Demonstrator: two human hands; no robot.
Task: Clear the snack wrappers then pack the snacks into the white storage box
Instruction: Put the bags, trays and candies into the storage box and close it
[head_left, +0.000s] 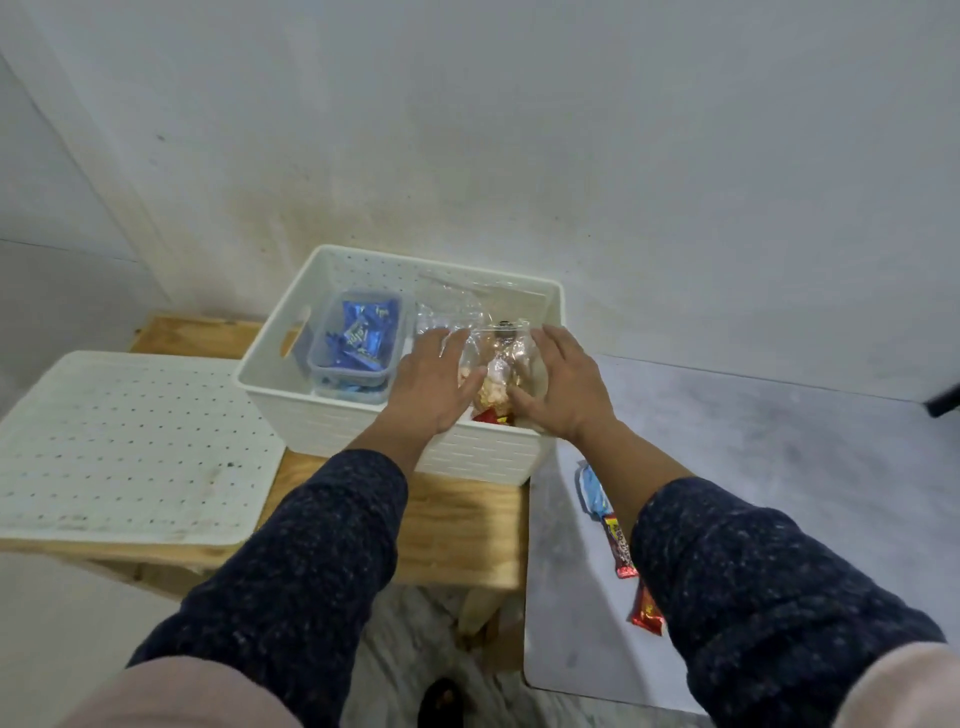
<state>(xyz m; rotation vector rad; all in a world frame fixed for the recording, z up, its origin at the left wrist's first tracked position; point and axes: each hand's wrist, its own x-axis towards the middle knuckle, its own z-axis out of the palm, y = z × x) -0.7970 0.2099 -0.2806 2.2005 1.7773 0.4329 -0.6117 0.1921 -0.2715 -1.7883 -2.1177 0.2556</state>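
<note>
The white storage box (291, 395) stands on a wooden stool against the wall. Inside at its left sits a clear lidded tub (402, 317) of blue-wrapped sweets. My left hand (434, 384) and my right hand (563, 384) both reach into the box's right half and hold a clear plastic bag of snacks (496, 369) between them, fingers and thumbs pressed to its sides. Red wrapped snacks (491, 414) show under the bag. More clear plastic (457, 299) lies behind it in the box.
The box's perforated white lid (124, 447) lies on the wooden stool (457, 525) at the left. On the grey table (753, 467) at the right lie a blue wrapped snack (592, 488), a striped bar (618, 545) and a red bar (647, 613), partly behind my right sleeve.
</note>
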